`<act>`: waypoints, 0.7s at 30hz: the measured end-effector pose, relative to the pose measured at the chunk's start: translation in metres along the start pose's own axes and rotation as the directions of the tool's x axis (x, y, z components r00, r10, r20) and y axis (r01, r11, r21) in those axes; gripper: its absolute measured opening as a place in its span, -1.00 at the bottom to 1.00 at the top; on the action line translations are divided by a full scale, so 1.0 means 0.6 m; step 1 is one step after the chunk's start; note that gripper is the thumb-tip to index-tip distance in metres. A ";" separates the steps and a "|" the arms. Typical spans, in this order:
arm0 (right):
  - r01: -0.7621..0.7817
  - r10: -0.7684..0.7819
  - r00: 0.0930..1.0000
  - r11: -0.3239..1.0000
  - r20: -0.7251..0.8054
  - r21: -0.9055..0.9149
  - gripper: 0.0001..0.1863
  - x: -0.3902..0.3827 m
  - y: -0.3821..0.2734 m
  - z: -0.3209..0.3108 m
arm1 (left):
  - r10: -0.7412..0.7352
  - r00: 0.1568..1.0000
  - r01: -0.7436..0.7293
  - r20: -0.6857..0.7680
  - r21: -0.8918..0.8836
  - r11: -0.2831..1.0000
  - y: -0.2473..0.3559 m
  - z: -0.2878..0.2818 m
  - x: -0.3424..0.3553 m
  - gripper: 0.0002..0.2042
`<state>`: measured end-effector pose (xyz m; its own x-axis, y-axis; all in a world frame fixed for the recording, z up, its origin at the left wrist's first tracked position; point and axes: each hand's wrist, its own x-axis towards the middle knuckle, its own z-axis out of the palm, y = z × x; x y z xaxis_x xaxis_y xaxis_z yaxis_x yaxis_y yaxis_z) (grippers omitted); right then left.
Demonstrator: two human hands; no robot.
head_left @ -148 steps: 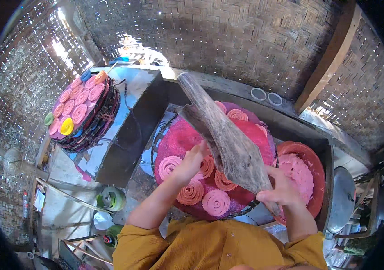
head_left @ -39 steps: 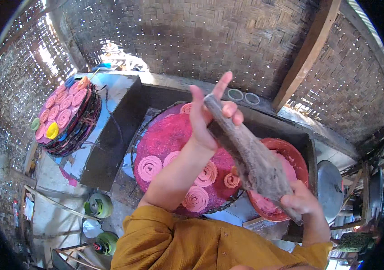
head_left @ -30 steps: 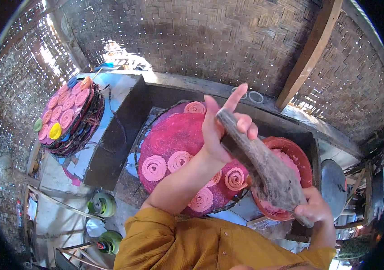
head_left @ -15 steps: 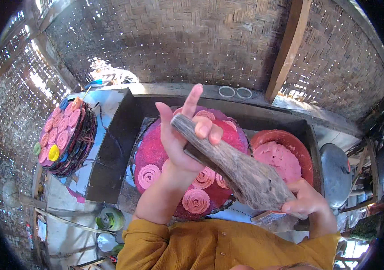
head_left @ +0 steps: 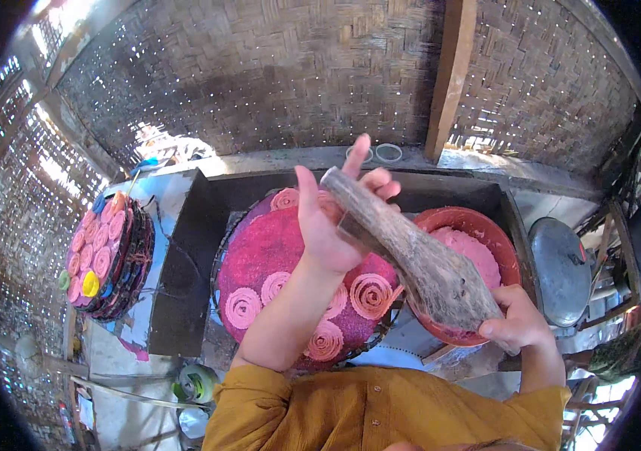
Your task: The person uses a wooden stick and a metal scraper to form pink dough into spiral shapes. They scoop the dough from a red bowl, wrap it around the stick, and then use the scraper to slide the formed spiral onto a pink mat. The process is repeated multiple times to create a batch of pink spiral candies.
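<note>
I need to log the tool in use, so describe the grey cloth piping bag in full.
The grey cloth piping bag is a long cone of rough, stained fabric, held slanting above the round pink tray. Its narrow end points up-left into the left hand; the right hand clasps the wide, bulging end over the red bowl. Pink smears mark it.

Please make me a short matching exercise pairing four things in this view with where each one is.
Things:
1. grey cloth bag
2. red bowl of pink paste
3. round tray with pink spirals
4. metal lid

Places:
A. far right, beside the bowl
B. held between left hand and right hand
C. centre, under the left forearm
D. right of the tray, behind the bag

Pairs: 1-B, 2-D, 3-C, 4-A
</note>
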<state>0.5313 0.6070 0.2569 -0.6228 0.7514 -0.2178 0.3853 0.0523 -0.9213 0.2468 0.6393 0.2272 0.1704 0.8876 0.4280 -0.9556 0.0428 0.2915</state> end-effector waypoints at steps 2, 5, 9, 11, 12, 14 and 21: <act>-0.052 0.054 0.998 0.996 -0.024 0.072 -0.24 0.002 0.004 0.002 | -0.128 0.989 0.133 -0.070 0.070 0.989 -0.005 -0.020 -0.007 -0.26; 0.007 -0.006 1.000 0.990 -0.007 0.141 -0.31 0.006 0.040 0.007 | -0.203 0.852 0.479 -0.483 0.562 0.674 -0.053 -0.053 -0.048 -0.39; -0.077 0.077 0.997 0.996 0.028 0.033 -0.35 0.015 0.047 0.003 | -0.293 0.741 0.669 -0.604 0.627 0.398 -0.068 -0.060 -0.075 -0.53; -0.089 0.089 0.996 0.996 0.016 0.003 -0.38 0.019 0.052 0.004 | -0.322 0.707 0.703 -0.629 0.579 0.413 -0.066 -0.061 -0.079 -0.58; -0.077 0.076 0.997 0.996 0.022 0.034 -0.40 0.021 0.054 0.006 | -0.334 0.694 0.713 -0.638 0.541 0.446 -0.063 -0.061 -0.079 -0.59; -0.046 0.042 0.998 0.995 0.044 0.090 -0.42 0.029 0.053 0.009 | -0.298 0.718 0.686 -0.629 0.570 0.453 -0.063 -0.062 -0.082 -0.58; 0.042 -0.042 0.999 0.988 -0.001 0.151 -0.37 0.046 0.051 0.016 | -0.148 0.836 0.547 -0.528 0.826 0.138 -0.041 -0.157 -0.113 -0.54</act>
<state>0.5192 0.6233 0.2195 -0.6378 0.7492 -0.1784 0.2513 -0.0165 -0.9678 0.2363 0.6211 0.1106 0.1571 0.9780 -0.1374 0.1600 0.1121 0.9807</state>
